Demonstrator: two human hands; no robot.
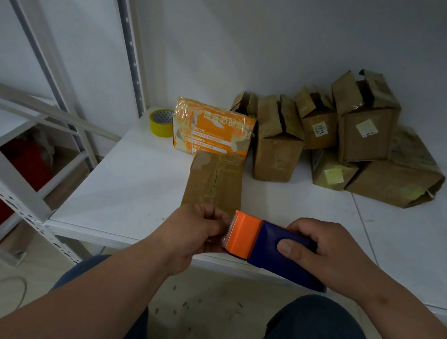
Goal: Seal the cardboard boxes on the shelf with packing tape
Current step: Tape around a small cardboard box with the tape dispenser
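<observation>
My right hand [325, 253] grips a blue tape dispenser [277, 250] with an orange cutter head, thumb on top. My left hand [196, 233] pinches the clear tape end at the orange head. Both hands hover over the front edge of the white shelf [125, 189]. Just beyond them lies a flat brown cardboard box [215, 182] with tape along its seam. Behind it leans an orange printed box [212, 128]. To the right stand several brown boxes [277, 141], some with loose, open flaps [363, 118].
A yellow tape roll [161, 122] sits at the back left of the shelf, by the perforated upright [130, 46]. White rack frames [13, 165] stand at left with red items below. My knees [311, 329] are under the shelf edge.
</observation>
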